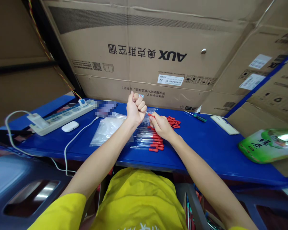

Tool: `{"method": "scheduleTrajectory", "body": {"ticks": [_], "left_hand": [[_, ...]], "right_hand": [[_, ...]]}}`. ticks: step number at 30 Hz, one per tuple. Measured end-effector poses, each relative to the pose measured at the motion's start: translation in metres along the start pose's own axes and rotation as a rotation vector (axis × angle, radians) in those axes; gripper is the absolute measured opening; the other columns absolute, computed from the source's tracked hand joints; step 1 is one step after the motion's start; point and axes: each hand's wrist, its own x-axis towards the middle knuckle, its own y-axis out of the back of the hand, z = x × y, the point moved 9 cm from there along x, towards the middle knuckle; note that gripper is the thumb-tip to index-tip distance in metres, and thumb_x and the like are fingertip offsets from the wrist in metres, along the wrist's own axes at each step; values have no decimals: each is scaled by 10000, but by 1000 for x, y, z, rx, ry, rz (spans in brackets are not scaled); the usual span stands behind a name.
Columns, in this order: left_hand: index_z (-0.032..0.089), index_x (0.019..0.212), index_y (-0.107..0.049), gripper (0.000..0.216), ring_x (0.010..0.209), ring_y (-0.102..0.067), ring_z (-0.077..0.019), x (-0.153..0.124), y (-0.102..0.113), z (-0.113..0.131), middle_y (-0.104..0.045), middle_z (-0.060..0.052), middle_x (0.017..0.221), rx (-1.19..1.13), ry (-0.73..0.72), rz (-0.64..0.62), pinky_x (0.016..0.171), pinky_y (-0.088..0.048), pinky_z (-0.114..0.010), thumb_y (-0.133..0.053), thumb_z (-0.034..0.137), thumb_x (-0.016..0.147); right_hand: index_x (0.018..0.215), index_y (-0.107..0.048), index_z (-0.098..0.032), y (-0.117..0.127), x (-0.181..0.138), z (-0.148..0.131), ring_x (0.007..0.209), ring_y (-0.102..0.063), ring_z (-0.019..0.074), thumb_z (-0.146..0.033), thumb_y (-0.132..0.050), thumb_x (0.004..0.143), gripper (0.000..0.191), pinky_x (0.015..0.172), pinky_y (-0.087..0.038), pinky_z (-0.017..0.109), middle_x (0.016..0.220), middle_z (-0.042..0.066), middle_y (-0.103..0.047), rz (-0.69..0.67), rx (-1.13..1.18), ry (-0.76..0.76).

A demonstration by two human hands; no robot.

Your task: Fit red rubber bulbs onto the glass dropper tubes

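My left hand (pixel 136 108) is a closed fist above the back of the blue table. A small white-and-blue label (pixel 141 95) with red print shows at its knuckles. My right hand (pixel 161 124) pinches the red end of a slim red-handled tool (pixel 150 115). The tool's thin shaft runs into the left fist, where its tip is hidden. Below the hands lies a row of similar red-ended pieces (pixel 156 142), their thin clear-looking shafts pointing left. More red handles (pixel 174 122) are heaped beyond the right hand. Clear plastic bags (pixel 108 129) lie left of the row.
A power strip (pixel 67 115) with cables and a white earbud case (pixel 70 126) lie left. Toward the right are a green-handled screwdriver (pixel 200 118), a white phone-like slab (pixel 224 124) and a green bottle (pixel 266 145). Large cardboard (pixel 144 35) walls the back.
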Motion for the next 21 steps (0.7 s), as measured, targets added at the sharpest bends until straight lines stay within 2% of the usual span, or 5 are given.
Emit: {"method": "scheduleTrajectory", "body": {"ticks": [8,14,21], "left_hand": [[211,700,-224,537,362,-148,-47,0,2,-2,-169,99,497,40,15,23,363,-126,-203,-471,435,1121],[216,693,-220,523,363,-145,-52,-1,-1,-6,-157,100,506,-15,40,-9,367,-115,-216,-459,383,1127],[216,699,-243,512,351,-147,-45,-2,-5,-8,-146,107,508,-27,59,-49,367,-91,-210,-472,389,1122]], "right_hand": [[858,-443,-262,0,-1,-2,589,-586,159,-513,-337,1130,385,665,-441,289,680,-3,-644,0,24,19],[847,-444,-258,-1,-1,-3,573,-595,150,-506,-349,1131,389,660,-449,282,662,-8,-650,13,56,18],[837,-498,-244,-2,-2,-1,560,-566,145,-585,-382,1114,454,642,-458,285,623,-18,-614,13,201,-38]]}}
